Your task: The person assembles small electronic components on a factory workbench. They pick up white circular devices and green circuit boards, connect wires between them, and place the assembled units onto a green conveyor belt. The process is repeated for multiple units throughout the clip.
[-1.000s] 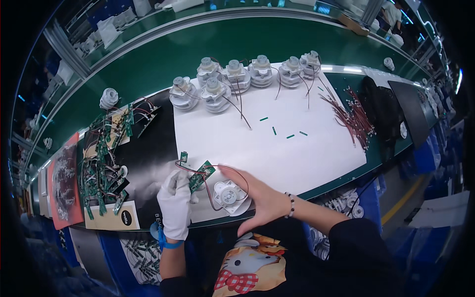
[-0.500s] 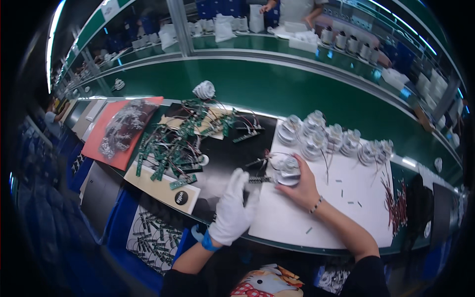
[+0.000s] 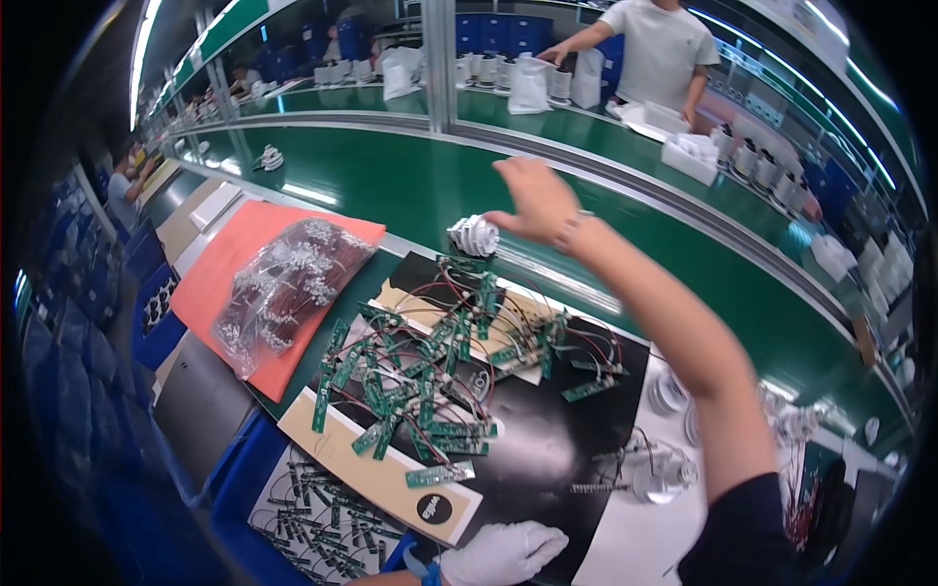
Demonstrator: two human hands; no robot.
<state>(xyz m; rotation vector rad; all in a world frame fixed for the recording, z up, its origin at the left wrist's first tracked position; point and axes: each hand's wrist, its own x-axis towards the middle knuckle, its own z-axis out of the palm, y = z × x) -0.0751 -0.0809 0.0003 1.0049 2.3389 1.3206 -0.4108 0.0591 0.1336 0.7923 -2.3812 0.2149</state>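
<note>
My right hand (image 3: 535, 200), bare with a bracelet at the wrist, reaches over the green belt. Its fingers are stretched out and its thumb is close to a white ribbed part (image 3: 473, 236); whether they touch is unclear. My left hand (image 3: 503, 555), in a white glove, rests low by the table's front, fingers loosely bent and nothing visible in it. To its right, a clear-topped round lamp unit (image 3: 666, 476) with wires and a circuit board strip (image 3: 598, 487) lies where the black mat meets the white sheet. A tangle of wired green circuit boards (image 3: 425, 391) covers the mat's left.
A plastic bag of wired connectors (image 3: 283, 293) lies on an orange sheet (image 3: 203, 264). Below sits a blue bin (image 3: 230, 488) with more boards. My right arm partly hides further lamp units (image 3: 669, 391). Across the green belt (image 3: 391, 176), a person (image 3: 657, 59) stands among white parts.
My right hand has let go of the lamp unit, now lying on the table, and reached far forward. My gloved left hand is lower in view. The view has shifted left and tilted up.
</note>
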